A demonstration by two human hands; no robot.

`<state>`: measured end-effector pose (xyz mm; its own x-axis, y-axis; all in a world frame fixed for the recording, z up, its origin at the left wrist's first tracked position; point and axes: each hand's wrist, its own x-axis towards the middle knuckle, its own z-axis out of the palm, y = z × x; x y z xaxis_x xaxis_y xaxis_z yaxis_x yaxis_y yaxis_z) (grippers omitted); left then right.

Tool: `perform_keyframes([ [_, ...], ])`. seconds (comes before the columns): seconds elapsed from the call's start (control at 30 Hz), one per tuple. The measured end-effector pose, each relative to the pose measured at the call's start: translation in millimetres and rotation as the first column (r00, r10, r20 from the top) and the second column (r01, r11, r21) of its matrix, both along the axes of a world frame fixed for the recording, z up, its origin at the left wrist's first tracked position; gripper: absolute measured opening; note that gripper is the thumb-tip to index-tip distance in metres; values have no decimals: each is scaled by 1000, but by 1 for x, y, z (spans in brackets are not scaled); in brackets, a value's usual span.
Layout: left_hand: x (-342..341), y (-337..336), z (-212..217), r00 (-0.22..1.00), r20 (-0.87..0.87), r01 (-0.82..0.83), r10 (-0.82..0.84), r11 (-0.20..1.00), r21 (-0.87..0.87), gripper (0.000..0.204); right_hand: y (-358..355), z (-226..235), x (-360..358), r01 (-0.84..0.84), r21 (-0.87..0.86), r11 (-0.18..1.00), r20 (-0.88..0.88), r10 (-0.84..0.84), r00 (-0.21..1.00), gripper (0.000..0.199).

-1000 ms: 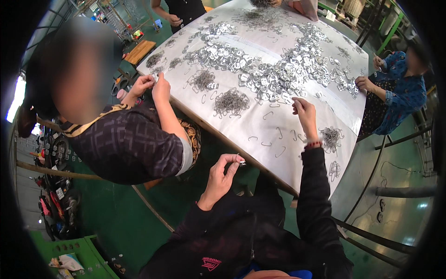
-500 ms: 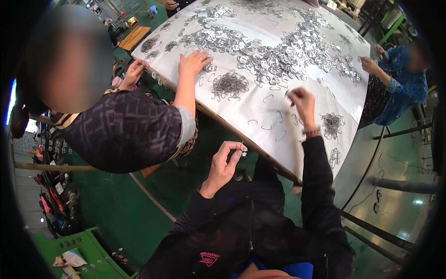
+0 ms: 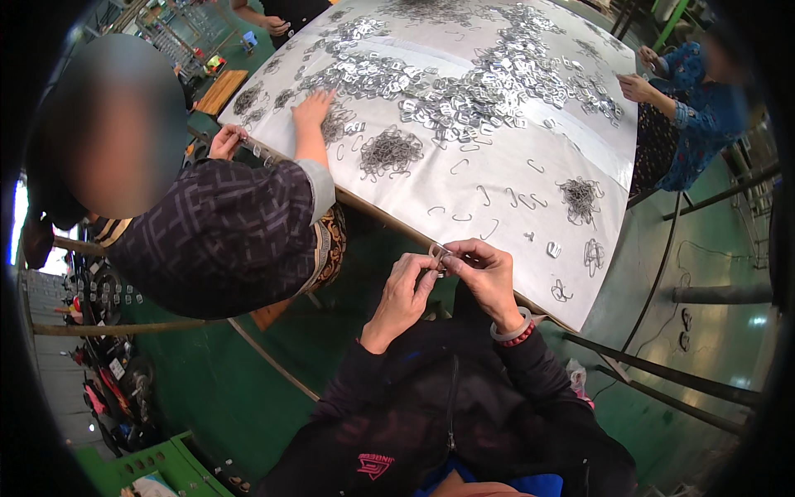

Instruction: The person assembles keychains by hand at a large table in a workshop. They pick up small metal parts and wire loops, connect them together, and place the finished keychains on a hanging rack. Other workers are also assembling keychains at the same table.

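Above the near edge of the white-covered table, my two hands meet fingertip to fingertip. My left hand is closed on a thin wire hook, with small silver metal below it, partly hidden by the fingers. Thumb and forefinger of my right hand pinch a small metal piece against the hook; its exact shape is covered. Loose wire hooks lie just beyond my hands. A dense heap of hooks sits farther left, and a wide spread of flat silver slotted buckles covers the table's middle.
A co-worker in a dark patterned top sits at left, one hand on the table. Another in blue works at right. Smaller hook piles lie right of my hands. A wooden stool stands beyond the left corner.
My right hand has come back from over the table to meet my left at the edge, now pinching a small piece. My left hand stays near the same place. The view has shifted slightly.
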<state>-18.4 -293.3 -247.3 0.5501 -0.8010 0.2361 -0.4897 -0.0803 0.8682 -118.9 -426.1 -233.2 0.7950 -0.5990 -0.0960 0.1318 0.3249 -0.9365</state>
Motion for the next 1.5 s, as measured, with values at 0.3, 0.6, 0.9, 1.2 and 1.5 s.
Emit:
perform_keyframes([
  [0.3,2,7,-13,974,-223,-79,39,981,-176,34,7,-8,-12,-53,-50,997,99,58,993,14],
  [0.6,69,-142,-30,899,234,360,-370,929,87,15,23,-14,-52,-102,-363,926,125,157,980,19],
  [0.9,93,-214,-60,782,299,428,-547,820,381,16,22,-13,-63,-172,-251,953,87,199,976,19],
  [1.2,119,-207,-55,744,655,-7,-132,979,205,19,26,-16,-63,-222,-254,941,99,254,962,19],
  [1.5,14,-233,-66,409,567,577,-715,684,446,58,28,-13,-62,-208,-312,927,123,257,959,17],
])
